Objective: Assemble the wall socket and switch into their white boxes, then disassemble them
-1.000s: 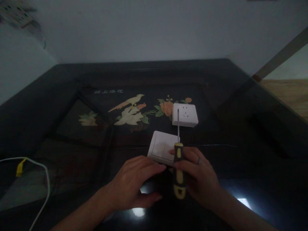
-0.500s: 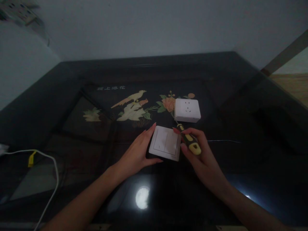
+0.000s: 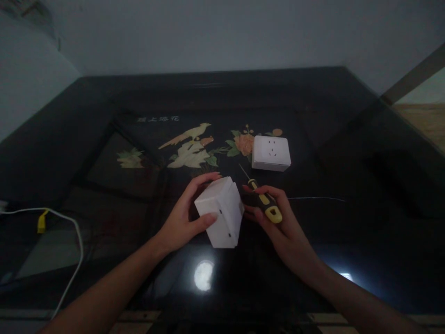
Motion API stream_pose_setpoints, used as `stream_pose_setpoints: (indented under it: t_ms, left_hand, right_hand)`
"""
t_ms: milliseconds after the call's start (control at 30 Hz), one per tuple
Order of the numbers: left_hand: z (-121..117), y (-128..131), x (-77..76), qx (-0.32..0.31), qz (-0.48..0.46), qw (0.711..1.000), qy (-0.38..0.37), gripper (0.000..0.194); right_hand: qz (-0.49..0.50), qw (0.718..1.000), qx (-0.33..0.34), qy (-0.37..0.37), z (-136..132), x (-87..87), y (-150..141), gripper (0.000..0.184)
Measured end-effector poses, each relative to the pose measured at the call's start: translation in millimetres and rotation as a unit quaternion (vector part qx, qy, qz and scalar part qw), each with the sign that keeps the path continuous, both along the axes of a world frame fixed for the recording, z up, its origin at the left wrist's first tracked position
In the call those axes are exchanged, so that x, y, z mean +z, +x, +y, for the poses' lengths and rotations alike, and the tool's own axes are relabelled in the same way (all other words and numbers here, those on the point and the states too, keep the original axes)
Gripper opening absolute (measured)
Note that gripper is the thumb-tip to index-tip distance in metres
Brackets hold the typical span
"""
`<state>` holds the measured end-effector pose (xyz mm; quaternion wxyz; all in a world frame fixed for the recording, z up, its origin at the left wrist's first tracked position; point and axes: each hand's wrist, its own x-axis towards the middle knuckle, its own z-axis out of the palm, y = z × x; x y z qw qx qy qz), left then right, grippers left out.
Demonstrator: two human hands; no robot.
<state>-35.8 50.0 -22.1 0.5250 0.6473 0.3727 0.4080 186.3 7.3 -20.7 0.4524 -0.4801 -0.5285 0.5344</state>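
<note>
My left hand [image 3: 187, 213] grips a white wall switch box [image 3: 222, 218] from its left side, thumb on the near side and fingers round the far side. The box is tilted, so a side with two small dark slots faces me. A screwdriver [image 3: 264, 202] with a yellow and black handle lies in my right hand [image 3: 278, 213], its thin shaft pointing away and to the left. The fingers of that hand are close to the right side of the box; whether they touch it I cannot tell.
Beyond my right hand a white socket box [image 3: 271, 153] sits on the glossy black table [image 3: 295, 273], which bears a bird and flower picture. A white cable [image 3: 78, 236] with a yellow tag [image 3: 41, 222] runs along the left. Walls stand behind the table.
The switch box, which lay face up with its two rockers showing, has been turned up on its side in my left hand. The screwdriver stays in my right hand, shifted slightly left.
</note>
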Motion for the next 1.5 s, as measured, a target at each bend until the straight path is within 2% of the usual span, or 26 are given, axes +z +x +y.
stream_pose_setpoints:
  t_ms: [100, 200, 367, 500, 700, 867, 1200, 1367, 1500]
  left_hand:
    - [-1.2, -0.3, 3.9, -0.006, 0.022, 1.000, 0.020, 0.050]
    - [-0.2, -0.5, 4.5, -0.008, 0.046, 0.997, 0.063, 0.042]
    - [-0.2, 0.5, 5.8, -0.017, 0.065, 0.995, 0.077, 0.045]
    - [-4.9, 3.3, 9.7, -0.036, 0.074, 0.992, 0.094, 0.047]
    - [-11.4, 5.7, 10.1, 0.056, 0.077, 0.990, 0.108, 0.034]
    - [-8.9, 6.5, 7.4, 0.060, 0.066, 0.992, 0.088, 0.023]
    - [-9.3, 6.9, 6.2, 0.007, 0.068, 0.995, 0.067, 0.032]
    - [-11.5, 13.7, 4.5, 0.019, 0.048, 0.997, 0.053, 0.034]
    - [-15.1, 18.2, 1.3, -0.003, 0.042, 0.998, 0.047, 0.041]
  right_hand:
    - [-0.005, 1.000, 0.024, -0.018, -3.2, -4.0, -4.3, 0.025]
    - [-0.023, 0.999, 0.028, -0.019, -3.3, -6.0, -5.6, 0.025]
    - [-0.011, 0.999, 0.033, -0.029, 0.1, -2.7, -4.5, 0.026]
    - [-0.038, 0.998, 0.041, -0.013, -0.1, 1.9, -3.9, 0.026]
    - [-0.036, 0.998, 0.047, -0.020, -1.2, -1.2, -3.5, 0.026]
    - [-0.035, 0.998, 0.051, -0.027, -1.9, -6.8, -3.0, 0.026]
    - [-0.050, 0.997, 0.039, -0.032, -4.3, -4.0, -1.4, 0.029]
    - [-0.052, 0.999, -0.003, 0.012, 1.9, 3.0, 4.5, 0.024]
    - [-0.047, 0.996, -0.048, 0.056, 10.0, 6.2, 11.1, 0.024]
